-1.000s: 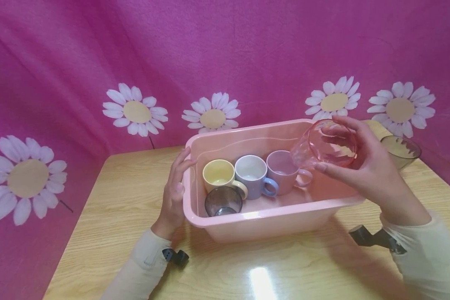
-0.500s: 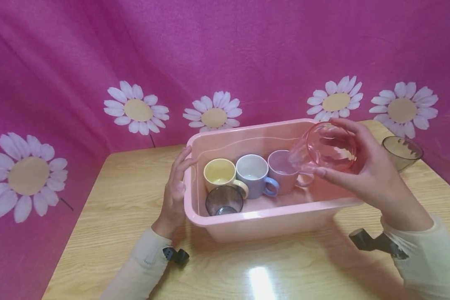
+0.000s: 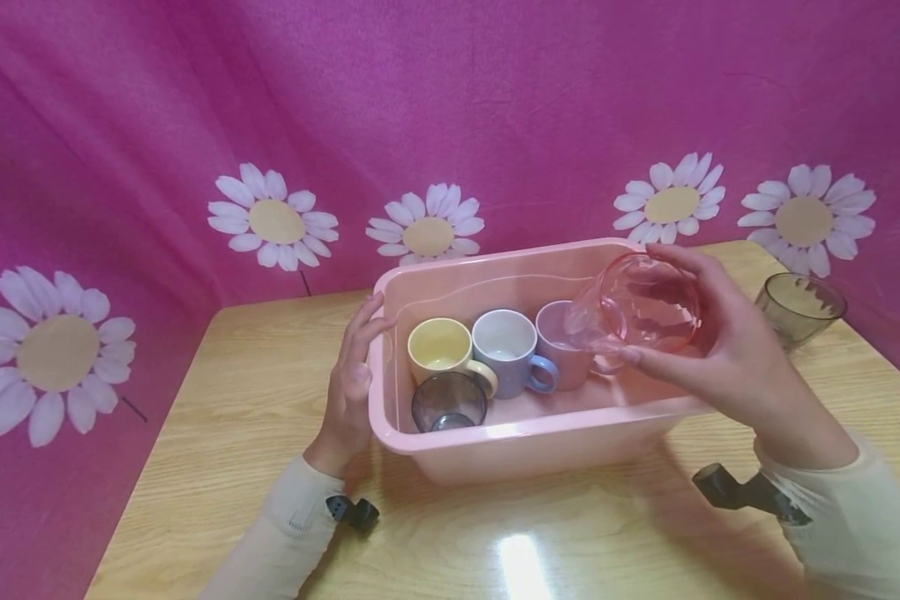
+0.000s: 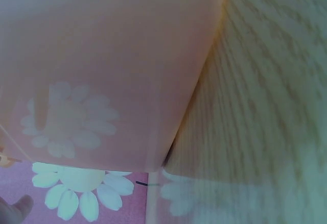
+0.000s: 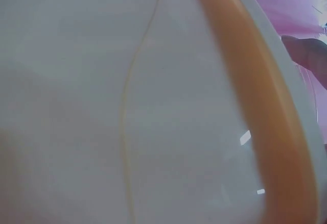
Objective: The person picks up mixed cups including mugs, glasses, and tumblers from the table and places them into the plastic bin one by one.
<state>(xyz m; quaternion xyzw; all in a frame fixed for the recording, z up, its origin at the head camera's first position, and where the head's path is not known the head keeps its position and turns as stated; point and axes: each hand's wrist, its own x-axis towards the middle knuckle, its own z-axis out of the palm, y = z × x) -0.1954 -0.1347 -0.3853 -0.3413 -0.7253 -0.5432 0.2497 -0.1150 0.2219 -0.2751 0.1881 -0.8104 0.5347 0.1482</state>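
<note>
My right hand (image 3: pixel 742 358) grips a clear pink drinking glass (image 3: pixel 648 333) around its side. The glass is tilted, its mouth toward me, over the right half of a pink plastic tub (image 3: pixel 532 446). My left hand (image 3: pixel 348 387) rests against the tub's left end, fingers fairly straight, with fingertips on the rim. Inside the tub stand a yellow mug (image 3: pixel 438 343), a blue mug with a white inside (image 3: pixel 504 354) and a pink mug (image 3: pixel 558 350), partly behind the glass. A smoky dark glass (image 3: pixel 448 404) is in front of the yellow mug.
An olive-tinted glass (image 3: pixel 802 312) stands on the wooden table (image 3: pixel 270 367), right of the tub and partly behind my right hand. A magenta cloth (image 3: pixel 450 92) with daisies hangs behind the table. The wrist views mostly show the tub's wall.
My right hand has shifted slightly left and down with the pink glass, uncovering more of the olive glass. The left hand and the tub have stayed nearly still.
</note>
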